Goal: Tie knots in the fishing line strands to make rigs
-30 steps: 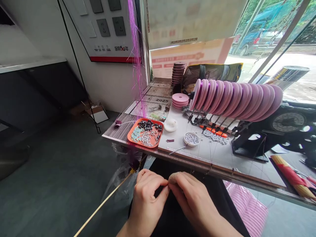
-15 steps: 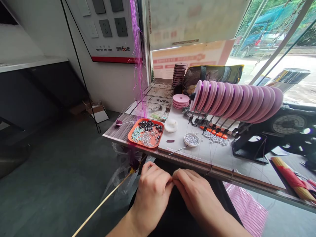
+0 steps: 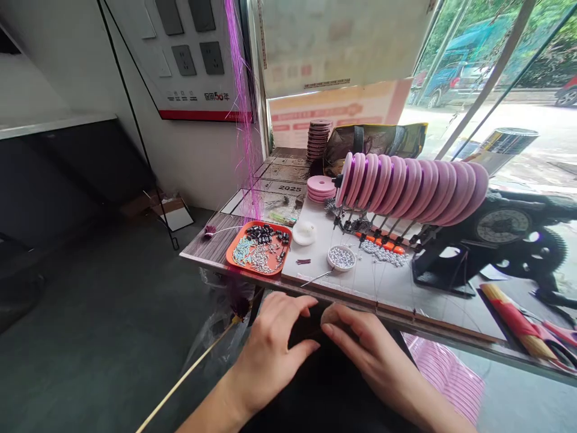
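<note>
My left hand [image 3: 276, 338] is over my lap below the table edge, its thumb and index finger spread apart with nothing visible between them. Just to its right, my right hand [image 3: 370, 344] has thumb and index fingertip together in a pinch; whatever lies in that pinch is too fine or hidden to make out. Closest on the table are an orange tray [image 3: 234, 260] of small metal parts and black and pale-blue pieces, and a small white dish [image 3: 331, 264] of grey beads. A thin metal hook tool [image 3: 317, 278] leans at the dish.
A black machine [image 3: 442, 270] carries a row of pink spools [image 3: 408, 186]. More pink spools [image 3: 321, 187] are stacked behind. Purple threads [image 3: 243, 114] hang at the left. Scissors [image 3: 561, 346] lie right; a thin stick [image 3: 189, 374] slants beside my left arm.
My fingertips were together half a second ago; now the hands are slightly apart. The left thumb and index finger have opened, while the right stays pinched. The view has shifted a little right.
</note>
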{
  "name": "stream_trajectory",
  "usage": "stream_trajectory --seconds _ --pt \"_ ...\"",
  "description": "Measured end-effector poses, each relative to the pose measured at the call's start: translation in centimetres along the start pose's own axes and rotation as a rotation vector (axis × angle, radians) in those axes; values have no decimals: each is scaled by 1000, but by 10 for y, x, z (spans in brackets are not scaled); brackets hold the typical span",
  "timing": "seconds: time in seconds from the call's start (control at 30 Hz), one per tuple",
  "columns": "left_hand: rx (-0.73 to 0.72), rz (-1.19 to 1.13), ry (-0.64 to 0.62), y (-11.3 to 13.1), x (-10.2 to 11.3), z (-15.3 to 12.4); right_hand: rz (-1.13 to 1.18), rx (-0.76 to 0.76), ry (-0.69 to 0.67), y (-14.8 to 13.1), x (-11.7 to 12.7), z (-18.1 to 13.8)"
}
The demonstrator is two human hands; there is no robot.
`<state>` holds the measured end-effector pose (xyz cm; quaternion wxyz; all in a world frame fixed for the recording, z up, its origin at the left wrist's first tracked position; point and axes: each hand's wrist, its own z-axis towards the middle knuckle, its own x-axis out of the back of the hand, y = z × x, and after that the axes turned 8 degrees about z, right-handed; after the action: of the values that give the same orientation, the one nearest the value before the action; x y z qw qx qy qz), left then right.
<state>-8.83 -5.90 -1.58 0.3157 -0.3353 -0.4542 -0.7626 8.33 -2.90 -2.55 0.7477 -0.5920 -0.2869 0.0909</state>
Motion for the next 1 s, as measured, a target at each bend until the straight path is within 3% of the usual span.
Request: stream_trajectory --seconds 0.1,0.3,0.6,0.83,1.0 --pt "149 -44 -3 1 -1 -7 40 -26 28 3 0 -1" --pt "140 -68 23 5 -3 -15 6 -11 14 2 -4 -2" --pt "184 -81 13 1 -4 -13 -520 312 -19 -1 -15 6" --pt "217 -138 -41 -7 9 -9 -234 190 -16 1 -14 8" --pt "191 61 -2 -39 28 30 -121 105 8 5 -7 13"
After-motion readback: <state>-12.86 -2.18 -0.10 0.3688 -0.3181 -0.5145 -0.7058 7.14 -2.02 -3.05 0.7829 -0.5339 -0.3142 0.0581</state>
